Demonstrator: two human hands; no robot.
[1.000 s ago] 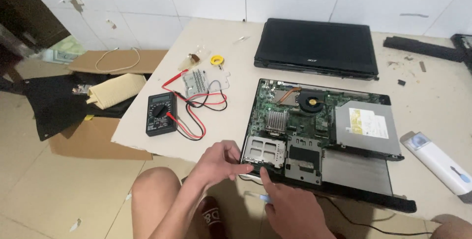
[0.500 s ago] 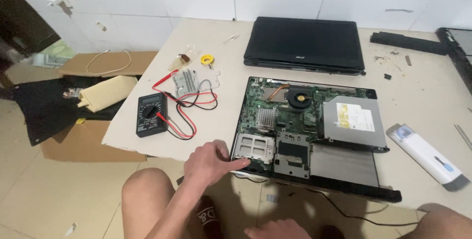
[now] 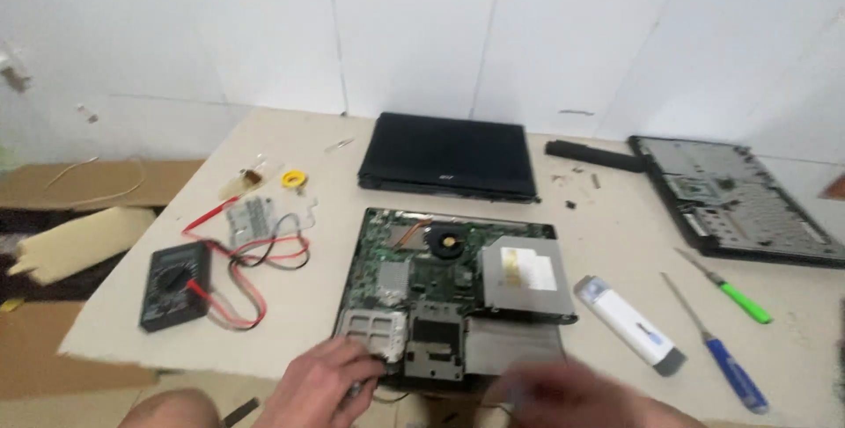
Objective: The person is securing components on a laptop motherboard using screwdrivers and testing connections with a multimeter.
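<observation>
Head view — my left hand (image 3: 321, 380) grips the laptop base's (image 3: 440, 292) near-left corner; right hand (image 3: 563, 393) blurred, grip unclear — base extends away, long axis crosswise.

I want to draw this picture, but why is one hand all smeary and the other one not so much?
In the head view, the right hand is a motion-blurred smear at the bottom edge; the left hand on the opened laptop is softer-edged but readable. The whole frame is slightly soft, with even, flat light, no hard shadows, and no strong glare on the white wall.
</observation>
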